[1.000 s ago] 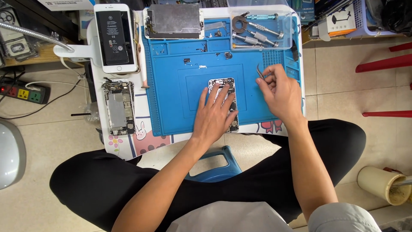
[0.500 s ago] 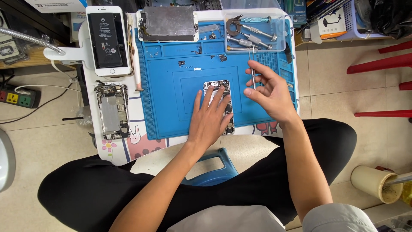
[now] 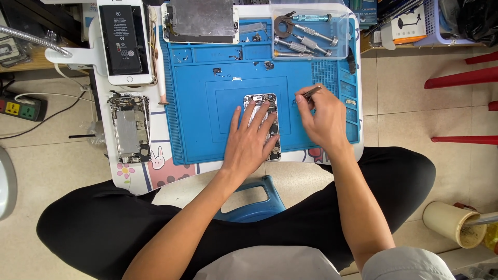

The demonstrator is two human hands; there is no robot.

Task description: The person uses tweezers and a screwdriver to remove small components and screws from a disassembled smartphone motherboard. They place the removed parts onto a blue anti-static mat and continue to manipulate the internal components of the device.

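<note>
Left hand lies flat, fingers apart, pinning the opened phone chassis. Right hand pinches tweezers at 2 o'clock. Teardown partway: screen panel already off, internals remain.

Left hand lies flat, fingers spread, on an opened phone chassis at the centre of the blue work mat. Right hand pinches metal tweezers, tips just right of the chassis. A second gutted phone lies left of the mat; a clear tray of screwdrivers sits at the mat's top edge.
</note>
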